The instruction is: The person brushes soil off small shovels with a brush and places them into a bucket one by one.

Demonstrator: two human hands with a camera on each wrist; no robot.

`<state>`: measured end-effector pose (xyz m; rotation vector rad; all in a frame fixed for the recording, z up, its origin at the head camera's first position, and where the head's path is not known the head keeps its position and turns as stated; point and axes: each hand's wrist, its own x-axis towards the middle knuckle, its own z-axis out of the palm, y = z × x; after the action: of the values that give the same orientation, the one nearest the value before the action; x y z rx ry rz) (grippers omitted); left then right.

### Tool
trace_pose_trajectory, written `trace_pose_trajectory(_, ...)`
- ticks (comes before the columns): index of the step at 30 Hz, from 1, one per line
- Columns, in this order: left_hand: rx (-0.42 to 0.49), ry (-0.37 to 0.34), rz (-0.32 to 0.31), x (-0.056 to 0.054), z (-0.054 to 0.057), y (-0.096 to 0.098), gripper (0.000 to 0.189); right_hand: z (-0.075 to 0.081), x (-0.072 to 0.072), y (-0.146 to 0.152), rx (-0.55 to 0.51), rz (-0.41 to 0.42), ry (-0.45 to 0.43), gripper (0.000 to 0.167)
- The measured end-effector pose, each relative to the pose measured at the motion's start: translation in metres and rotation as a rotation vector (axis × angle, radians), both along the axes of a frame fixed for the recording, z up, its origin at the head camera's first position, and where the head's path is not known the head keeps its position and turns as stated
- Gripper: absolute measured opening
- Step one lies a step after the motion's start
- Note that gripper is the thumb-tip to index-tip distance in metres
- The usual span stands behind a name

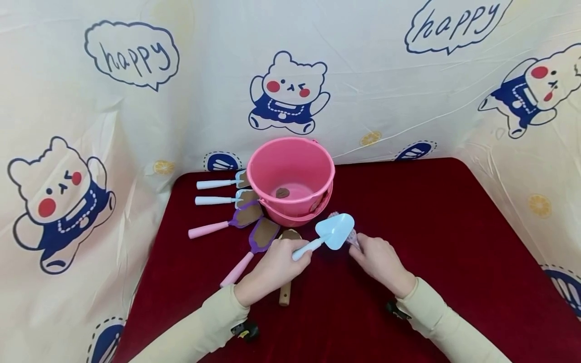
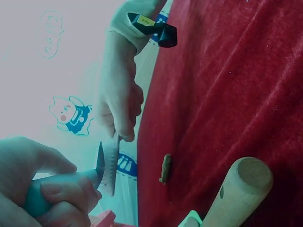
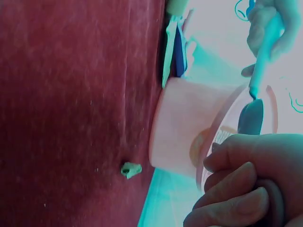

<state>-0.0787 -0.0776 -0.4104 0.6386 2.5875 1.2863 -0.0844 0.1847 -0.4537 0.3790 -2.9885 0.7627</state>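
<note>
My left hand [image 1: 280, 267] grips the light blue handle of a small hand trowel [image 1: 336, 229], its pale heart-shaped blade tilted up in front of the bucket. My right hand [image 1: 383, 259] holds a slim brush-like tool [image 2: 110, 165] with a ridged or bristled edge. From the head view this tool is mostly hidden behind the trowel blade. The trowel blade and the tool overlap in both wrist views. Just beyond the hands stands a pink bucket [image 1: 295, 219] with a brown lump [image 1: 282, 192] inside.
Left of the bucket lie two light blue trowels [image 1: 213, 184] and two purple ones with pink handles [image 1: 209, 229], their blades brown. A wooden-handled trowel [image 1: 284, 295] lies under my left hand. A small lump [image 3: 130, 169] rests on the red cloth [image 1: 408, 201].
</note>
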Motion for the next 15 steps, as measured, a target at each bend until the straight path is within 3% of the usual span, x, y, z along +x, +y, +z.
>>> trace_pose_trajectory(9, 0.011, -0.003, 0.009, 0.0006, -0.0002, 0.0024, 0.014, -0.0007, 0.0047, -0.0074, 0.007, 0.099, -0.039, 0.027)
trace_pose_trajectory(15, 0.008, 0.006, 0.016, 0.0014, -0.0003, 0.0012, 0.011, 0.0022, -0.0009, -0.0022, 0.000, 0.014, 0.020, 0.027)
